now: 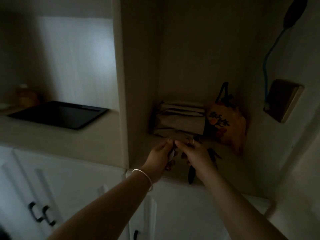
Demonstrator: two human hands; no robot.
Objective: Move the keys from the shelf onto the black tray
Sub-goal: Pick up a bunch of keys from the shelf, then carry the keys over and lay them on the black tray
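Two hands meet over the near lip of a dim alcove shelf (173, 172), where the keys (171, 155) are being gathered for the move to the black tray (58, 115).

The left hand (160, 156), a thin bangle (144, 177) at its wrist, curls its fingers around a pale, glinting piece that appears to be part of the bunch. The right hand (195, 153) has thumb and forefinger pressed together at the point where the two hands touch, seemingly pinching the same cluster. In the gloom and blur, it cannot be told which hand carries the weight. Dark fobs or tags (213, 154) splay out to the right of the right hand, and a dark strap (191, 175) droops over the shelf's near edge.

Behind the hands, farther into the alcove, sit folded cloths (181, 116) and a patterned orange bag (226, 125). The tray lies well apart to the left, on a counter (52, 135) beyond the dividing wall (123, 84), with nothing visible on it.

The step likely calls for closing one hand fully around the whole bunch, trailing pieces included, before lifting. A loose strap could catch on the shelf edge or drag at the cloths. Lifting straight up and toward the near side would clear the lip. The carry must then round the divider's near corner before setting down on the tray's flat centre.
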